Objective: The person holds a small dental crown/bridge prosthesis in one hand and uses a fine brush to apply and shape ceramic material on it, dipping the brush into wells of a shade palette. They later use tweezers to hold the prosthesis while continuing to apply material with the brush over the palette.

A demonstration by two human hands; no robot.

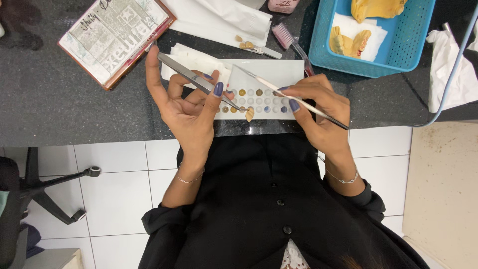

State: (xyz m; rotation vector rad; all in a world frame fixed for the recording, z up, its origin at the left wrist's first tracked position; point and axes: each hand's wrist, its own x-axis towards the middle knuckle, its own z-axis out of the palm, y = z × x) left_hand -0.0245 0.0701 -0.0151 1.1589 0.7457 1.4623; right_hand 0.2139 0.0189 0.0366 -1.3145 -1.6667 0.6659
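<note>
My left hand (186, 107) is turned palm up and holds long metal tweezers (191, 77). Their tips pinch a small cream tooth-shaped piece (249, 114) just over the front edge of a white palette (271, 69) with rows of small wells of colour. My right hand (316, 107) holds a thin white-handled brush (279, 89) that lies slantwise over the palette, close to the pinched piece. Both hands hover over the near edge of the black counter (59, 104).
A blue plastic basket (323, 47) at the back right holds yellow dental casts (348, 42) on tissue. A pink toothbrush (289, 37), white paper sheets (224, 20) and a printed notebook (114, 35) lie behind the palette. A chair base (55, 192) stands on the tiled floor.
</note>
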